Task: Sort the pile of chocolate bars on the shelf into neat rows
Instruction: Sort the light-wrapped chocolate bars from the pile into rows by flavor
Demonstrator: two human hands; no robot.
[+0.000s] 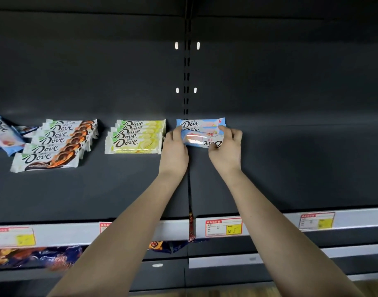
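Note:
A light-blue Dove chocolate bar (202, 139) is held at both ends, its lettering upside down, just above the dark shelf (119, 189). My left hand (175, 146) grips its left end and my right hand (226, 146) grips its right end. Behind it lie two more blue bars (200, 123) in a short row. Left of these is a row of several yellow Dove bars (134, 136). Further left runs a slanted row of several orange-and-brown Dove bars (57, 142). A loose pile of blue bars (4, 136) lies at the far left edge.
The shelf's front rail carries price tags (223, 227). A lower shelf holds dark-blue and orange snack packets (34, 257). A slotted upright (186, 82) splits the back wall. The shelf to the right of the blue bars is bare.

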